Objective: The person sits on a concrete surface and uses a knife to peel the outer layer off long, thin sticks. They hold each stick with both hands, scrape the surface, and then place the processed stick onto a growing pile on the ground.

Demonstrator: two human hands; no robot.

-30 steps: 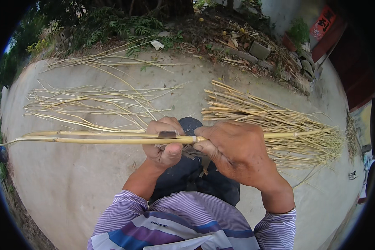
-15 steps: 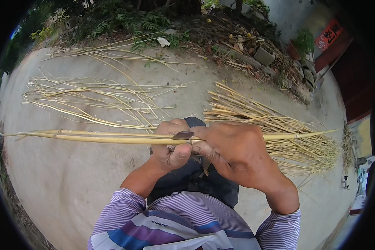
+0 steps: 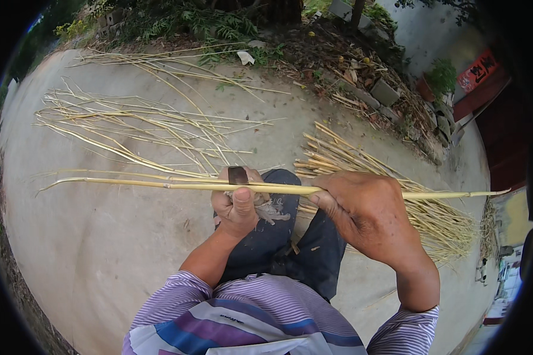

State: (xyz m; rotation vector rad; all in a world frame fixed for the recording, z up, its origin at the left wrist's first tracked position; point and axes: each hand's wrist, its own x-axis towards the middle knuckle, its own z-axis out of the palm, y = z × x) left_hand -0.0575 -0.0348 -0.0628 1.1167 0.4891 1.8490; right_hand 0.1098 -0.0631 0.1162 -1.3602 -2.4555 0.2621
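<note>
A long pale yellow cane runs level across my lap, from the far left to the right. My left hand is closed around a small knife with a dark blade, thumb pressed on the cane. My right hand grips the cane just to the right of the blade. Both hands sit above my knee in dark trousers. The blade meets the cane between the two hands.
A bundle of cut yellow stalks lies on the concrete ground to the right, under my right hand. Loose thin stalks are scattered at the left and back. Rubble, bricks and plants line the far edge.
The cane has slid to the right through my hands, so its left tip lies further in. My right hand has shifted slightly right along it.
</note>
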